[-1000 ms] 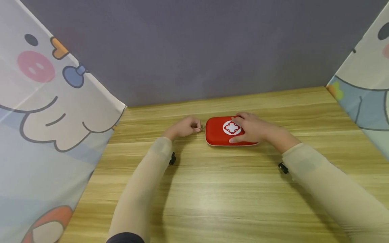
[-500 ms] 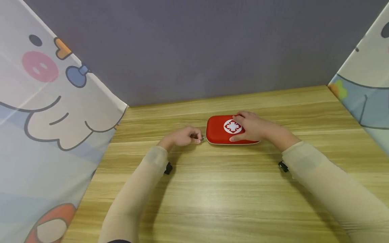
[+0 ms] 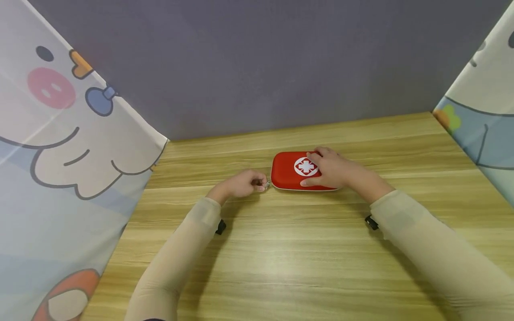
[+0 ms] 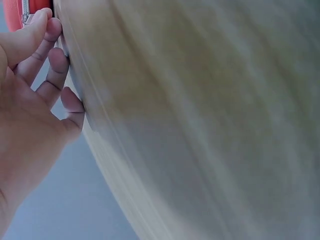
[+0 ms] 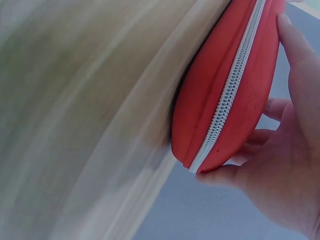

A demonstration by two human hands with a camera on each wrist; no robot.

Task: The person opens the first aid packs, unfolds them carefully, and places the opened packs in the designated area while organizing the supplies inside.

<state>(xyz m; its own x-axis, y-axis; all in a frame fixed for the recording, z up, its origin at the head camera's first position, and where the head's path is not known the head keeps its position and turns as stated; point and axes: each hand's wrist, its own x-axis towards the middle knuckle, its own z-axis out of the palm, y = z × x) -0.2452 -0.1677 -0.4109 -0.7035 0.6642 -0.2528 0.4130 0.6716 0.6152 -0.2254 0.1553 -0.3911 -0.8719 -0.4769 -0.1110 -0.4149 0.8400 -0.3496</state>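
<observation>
A red first-aid case (image 3: 283, 171) with a white cross emblem lies flat on the wooden table. My right hand (image 3: 335, 169) grips its right part from above, thumb on the near side and fingers toward the far edge. In the right wrist view, the silver zipper (image 5: 229, 90) runs closed along the visible side of the case. At the near left corner, my left hand (image 3: 242, 183) pinches the small metal zipper pull (image 3: 267, 183) between thumb and index finger. The left wrist view shows its other fingers loosely bent beside the tabletop.
The wooden table (image 3: 281, 249) meets a grey back panel (image 3: 257, 67). Cartoon-printed cloth walls (image 3: 60, 156) stand at the left and right sides. Small black devices (image 3: 220, 227) sit under both wrists.
My left hand has moved toward the near side with the zipper pull, from the middle of the case's left end to its near left corner. My right hand stays on the case.
</observation>
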